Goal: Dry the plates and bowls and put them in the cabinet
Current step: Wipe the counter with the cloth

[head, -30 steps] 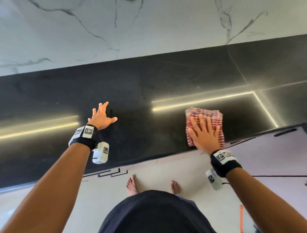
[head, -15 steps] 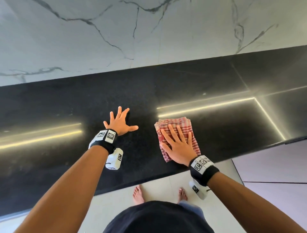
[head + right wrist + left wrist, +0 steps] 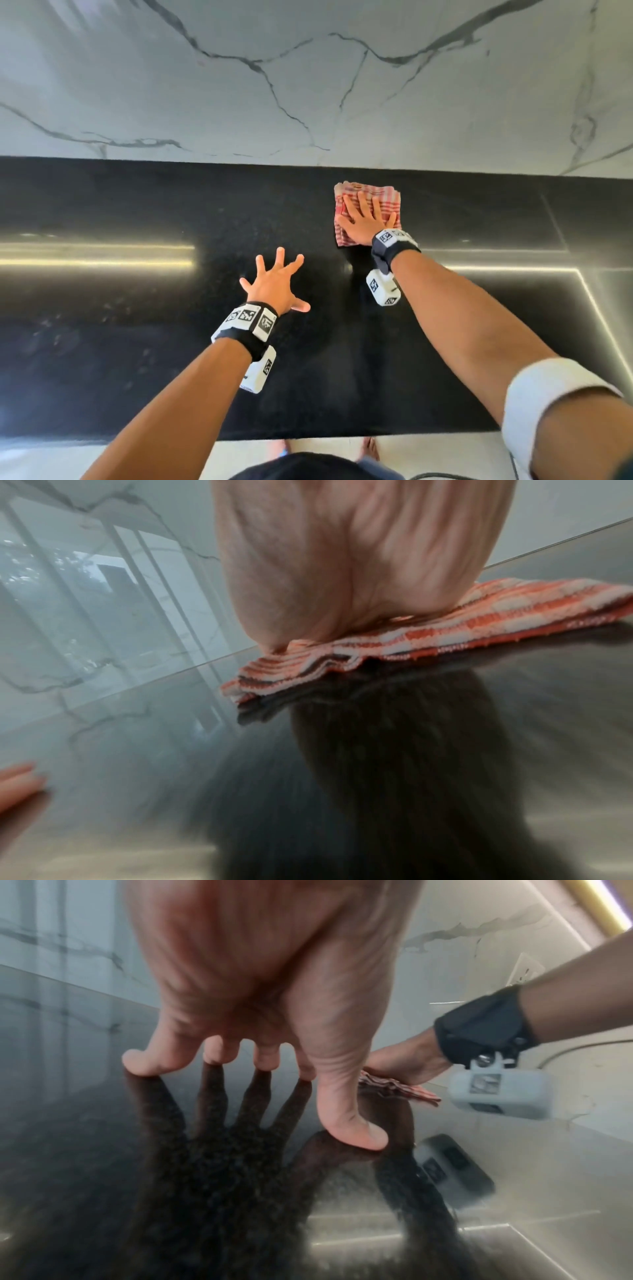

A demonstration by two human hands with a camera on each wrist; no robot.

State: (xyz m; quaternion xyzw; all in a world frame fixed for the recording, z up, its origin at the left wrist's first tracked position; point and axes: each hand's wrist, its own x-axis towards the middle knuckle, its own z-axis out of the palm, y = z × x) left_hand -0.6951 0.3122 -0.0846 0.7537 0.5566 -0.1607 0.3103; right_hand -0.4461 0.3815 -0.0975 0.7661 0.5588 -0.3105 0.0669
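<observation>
A folded red-and-white checked cloth (image 3: 383, 196) lies on the black countertop (image 3: 137, 342) close to the marble wall. My right hand (image 3: 364, 222) presses flat on it with straight, spread fingers; in the right wrist view the palm (image 3: 359, 569) bears down on the cloth (image 3: 496, 610). My left hand (image 3: 275, 286) rests on the bare counter nearer to me, fingers splayed, fingertips (image 3: 140, 1064) touching the surface. The cloth (image 3: 394, 1084) shows beyond the left thumb. No plates, bowls or cabinet are in view.
A white marble backsplash (image 3: 308, 85) rises behind the glossy counter. Light strips reflect on the counter at left (image 3: 96, 255) and right (image 3: 513, 270). The counter's front edge (image 3: 342, 437) is just before my feet on the pale floor. A wall socket (image 3: 525, 970) sits at the right.
My right hand has slid the cloth from the counter's front edge leftward and then away from me to the wall. The left hand stays spread on the counter.
</observation>
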